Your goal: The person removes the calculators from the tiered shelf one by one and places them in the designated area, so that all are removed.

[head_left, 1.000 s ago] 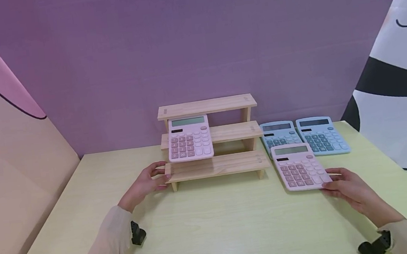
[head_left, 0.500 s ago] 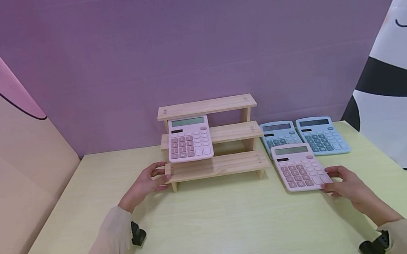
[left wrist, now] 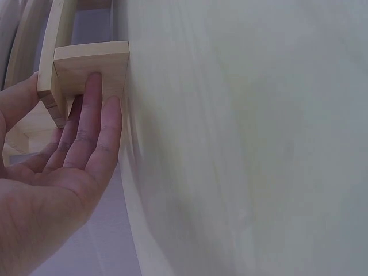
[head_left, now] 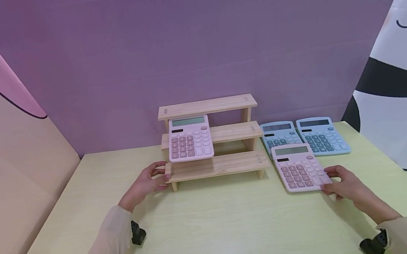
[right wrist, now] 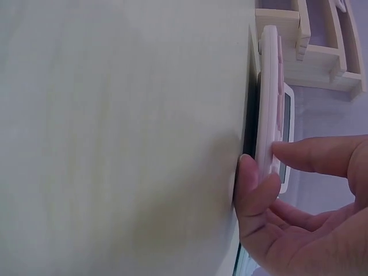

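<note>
A three-tier wooden shelf (head_left: 217, 166) stands on the table, with one pink calculator (head_left: 190, 145) leaning on its left side. At the lowest tier's left end, my left hand (head_left: 146, 184) holds the board, thumb over it and fingers against the end support (left wrist: 92, 63) in the left wrist view. Right of the shelf, my right hand (head_left: 347, 186) pinches the lower right corner of a second pink calculator (head_left: 300, 170). The right wrist view shows the thumb on that calculator's (right wrist: 267, 103) face and fingers at its underside, close to the table.
Two blue calculators (head_left: 321, 138) lie side by side behind the held pink one, which covers part of the left blue calculator (head_left: 279, 133). A purple backdrop (head_left: 195, 52) rises behind the table (head_left: 215, 230). A printed panel stands at each side.
My right hand's fingers have shifted slightly at the calculator's corner. The left hand, the shelf and the calculators stay practically where they were.
</note>
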Demonstrator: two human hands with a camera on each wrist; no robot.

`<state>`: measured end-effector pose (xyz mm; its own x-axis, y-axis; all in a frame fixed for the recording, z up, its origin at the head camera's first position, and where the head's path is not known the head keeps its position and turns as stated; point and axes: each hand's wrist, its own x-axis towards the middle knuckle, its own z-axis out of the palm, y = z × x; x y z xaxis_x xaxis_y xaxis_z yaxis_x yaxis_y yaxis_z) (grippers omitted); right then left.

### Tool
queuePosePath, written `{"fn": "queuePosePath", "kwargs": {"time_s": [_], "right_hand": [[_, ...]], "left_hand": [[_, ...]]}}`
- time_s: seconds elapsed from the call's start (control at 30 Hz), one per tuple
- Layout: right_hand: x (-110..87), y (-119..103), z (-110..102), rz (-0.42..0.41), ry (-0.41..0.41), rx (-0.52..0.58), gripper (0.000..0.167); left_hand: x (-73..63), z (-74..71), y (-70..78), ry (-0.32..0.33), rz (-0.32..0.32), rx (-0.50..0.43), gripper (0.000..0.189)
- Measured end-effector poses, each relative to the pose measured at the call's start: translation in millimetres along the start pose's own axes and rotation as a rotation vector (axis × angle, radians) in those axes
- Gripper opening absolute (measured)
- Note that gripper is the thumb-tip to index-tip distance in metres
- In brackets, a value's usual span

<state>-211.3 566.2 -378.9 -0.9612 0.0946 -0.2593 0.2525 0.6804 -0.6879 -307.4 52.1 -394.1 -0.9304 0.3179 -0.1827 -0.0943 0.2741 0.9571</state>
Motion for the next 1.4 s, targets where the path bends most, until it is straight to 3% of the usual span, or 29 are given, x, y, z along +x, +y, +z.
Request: {"fn": "queuePosePath", "kwargs": {"time_s": [0.97,1.4], "right_hand": [[0.4,-2,-3,0.044,-0.029,0.010,0.064],[-3.5,-16,-12,-0.019,-0.007,-0.025,0.064]], "left_hand": [[1.2,-1.4,-4.6,-0.004,0.020,0.013,0.060],[2.0,-1.0,-3.9,0.007,0.015,0.024,0.059]]}}
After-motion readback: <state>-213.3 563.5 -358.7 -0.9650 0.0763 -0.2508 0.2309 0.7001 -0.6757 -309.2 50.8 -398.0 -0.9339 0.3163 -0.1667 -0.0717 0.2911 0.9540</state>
